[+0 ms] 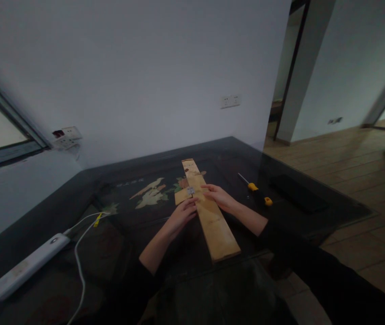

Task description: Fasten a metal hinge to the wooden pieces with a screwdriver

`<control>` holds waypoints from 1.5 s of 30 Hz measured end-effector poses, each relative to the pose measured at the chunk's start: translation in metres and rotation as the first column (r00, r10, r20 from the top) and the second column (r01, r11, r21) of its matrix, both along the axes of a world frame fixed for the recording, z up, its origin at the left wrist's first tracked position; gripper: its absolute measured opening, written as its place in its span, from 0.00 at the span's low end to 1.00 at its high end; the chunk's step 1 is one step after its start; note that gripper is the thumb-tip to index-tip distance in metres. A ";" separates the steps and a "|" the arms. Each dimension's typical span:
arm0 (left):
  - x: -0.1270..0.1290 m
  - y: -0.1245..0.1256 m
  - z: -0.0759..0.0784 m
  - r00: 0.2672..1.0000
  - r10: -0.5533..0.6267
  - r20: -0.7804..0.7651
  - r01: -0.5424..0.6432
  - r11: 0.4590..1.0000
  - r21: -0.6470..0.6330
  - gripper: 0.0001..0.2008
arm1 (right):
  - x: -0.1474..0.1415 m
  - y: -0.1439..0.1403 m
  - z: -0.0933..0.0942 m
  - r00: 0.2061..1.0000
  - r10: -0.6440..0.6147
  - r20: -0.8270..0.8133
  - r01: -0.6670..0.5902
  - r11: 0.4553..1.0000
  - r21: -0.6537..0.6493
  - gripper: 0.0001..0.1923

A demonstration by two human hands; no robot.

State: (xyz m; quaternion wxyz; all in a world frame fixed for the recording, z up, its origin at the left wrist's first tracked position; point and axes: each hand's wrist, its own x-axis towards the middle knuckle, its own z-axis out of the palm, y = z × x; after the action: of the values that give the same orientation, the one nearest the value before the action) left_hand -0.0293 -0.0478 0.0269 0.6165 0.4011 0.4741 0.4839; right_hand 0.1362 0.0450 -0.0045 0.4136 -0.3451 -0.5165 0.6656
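Observation:
A long wooden board [214,221] lies lengthwise on the dark table, one end towards me. Against its left edge sits a short wooden piece [181,196], with a small metal piece [190,191], perhaps a hinge, where the two meet. My left hand [183,215] has its bent fingers at the board's left edge, just below the short piece. From the other side my right hand [221,197] grips the board's right edge, fingertips on its top face. Right of that hand lies a screwdriver [253,187] with a yellow and black handle.
A white power strip [30,266] with a white cable [79,262] lies on the table's left side. At the right is a dark flat object [299,194]. The table top [158,162] bears a bird and flower picture and meets the wall behind.

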 end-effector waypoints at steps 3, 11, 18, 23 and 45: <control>-0.002 -0.005 0.002 0.996 -0.037 -0.083 0.039 0.999 0.018 0.10 | -0.003 -0.005 0.001 1.000 -0.018 0.011 0.018 1.000 -0.017 0.20; -0.008 -0.013 0.005 0.969 -0.122 -0.214 0.144 0.986 0.089 0.08 | -0.001 -0.017 0.002 0.998 -0.011 0.067 0.012 1.000 -0.025 0.20; -0.013 -0.020 0.006 0.945 -0.177 -0.276 0.220 0.966 0.133 0.10 | -0.002 -0.028 0.004 0.990 -0.002 0.139 0.000 1.000 0.011 0.21; -0.025 -0.009 0.005 0.911 -0.095 -0.401 0.184 0.965 0.188 0.07 | 0.002 -0.026 0.009 0.968 -0.039 0.247 0.017 0.996 0.090 0.24; -0.060 0.064 -0.043 0.834 0.200 -0.514 0.070 0.886 0.459 0.22 | -0.036 0.022 0.000 0.665 -0.347 0.661 -0.250 0.730 0.636 0.24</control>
State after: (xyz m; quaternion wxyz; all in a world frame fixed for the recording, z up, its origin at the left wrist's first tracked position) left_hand -0.0894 0.0157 -0.0160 0.3247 0.6398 0.5157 0.4682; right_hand 0.1004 0.0667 -0.0044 0.2806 -0.4237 -0.8341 0.2145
